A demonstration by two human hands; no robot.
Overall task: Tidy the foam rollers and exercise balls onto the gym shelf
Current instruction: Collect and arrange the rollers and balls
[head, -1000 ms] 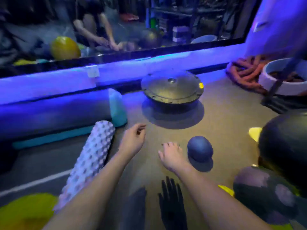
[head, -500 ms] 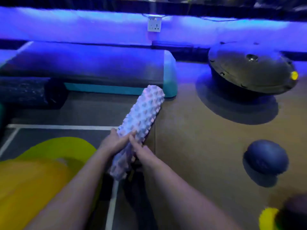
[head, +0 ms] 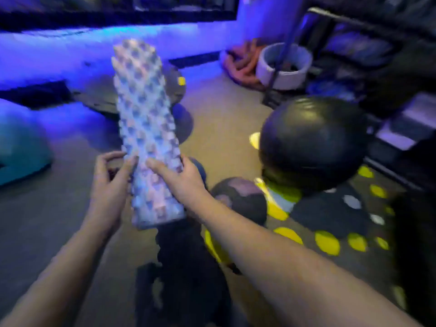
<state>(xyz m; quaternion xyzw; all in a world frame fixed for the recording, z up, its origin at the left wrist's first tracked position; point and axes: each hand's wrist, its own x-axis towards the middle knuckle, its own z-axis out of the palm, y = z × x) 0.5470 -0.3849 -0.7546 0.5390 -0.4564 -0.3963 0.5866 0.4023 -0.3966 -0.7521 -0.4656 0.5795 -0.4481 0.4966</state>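
A pale knobbly foam roller [head: 146, 128] is held up off the floor, tilted slightly with its far end away from me. My left hand [head: 109, 185] grips its lower left side and my right hand [head: 181, 178] grips its lower right side. A large black exercise ball [head: 313, 142] sits on the floor at the right. A smaller dark ball [head: 240, 199] lies below it, beside my right forearm. A small blue ball [head: 199, 167] is mostly hidden behind my right hand. The dark shelf frame [head: 368, 43] stands at the upper right.
A dark balance disc with a yellow plug [head: 175, 86] lies behind the roller. A white tub [head: 283, 67] and coiled orange rope [head: 240, 67] sit near the wall. A teal step platform [head: 21, 147] is at the left. A black mat with yellow dots [head: 342, 223] lies at the right.
Both hands have lifted the roller from the floor and raised it up in front of me. The view has swung right toward the shelf and the large black ball.
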